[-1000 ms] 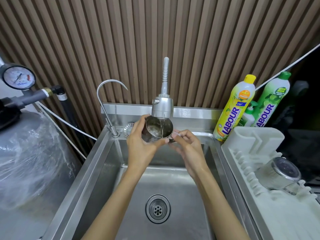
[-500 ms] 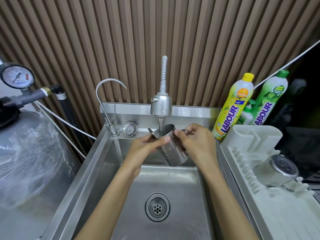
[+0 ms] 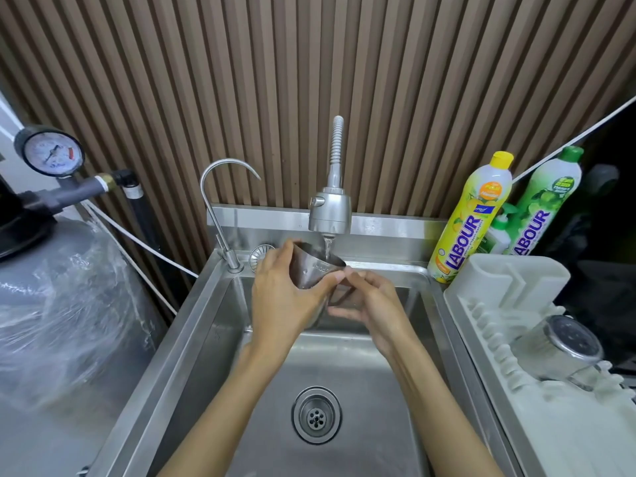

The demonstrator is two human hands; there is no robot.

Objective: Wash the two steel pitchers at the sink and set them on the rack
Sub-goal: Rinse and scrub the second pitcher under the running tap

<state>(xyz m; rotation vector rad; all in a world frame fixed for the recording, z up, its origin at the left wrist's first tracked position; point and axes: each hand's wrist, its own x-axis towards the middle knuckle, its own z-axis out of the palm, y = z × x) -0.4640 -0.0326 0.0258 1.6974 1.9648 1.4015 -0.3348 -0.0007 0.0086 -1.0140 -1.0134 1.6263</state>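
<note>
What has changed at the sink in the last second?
The pitcher dipped and tilted, then rose back under the faucet, mouth up. The left hand kept gripping it; the right hand dropped back to its handle. The second pitcher on the rack stayed.

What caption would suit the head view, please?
Left hand and right hand rinse a steel pitcher under the running faucet.

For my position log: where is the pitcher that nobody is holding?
In the head view, that pitcher rests tilted on the white drying rack, right of the sink and nearer the camera than the yellow soap bottle.
</note>
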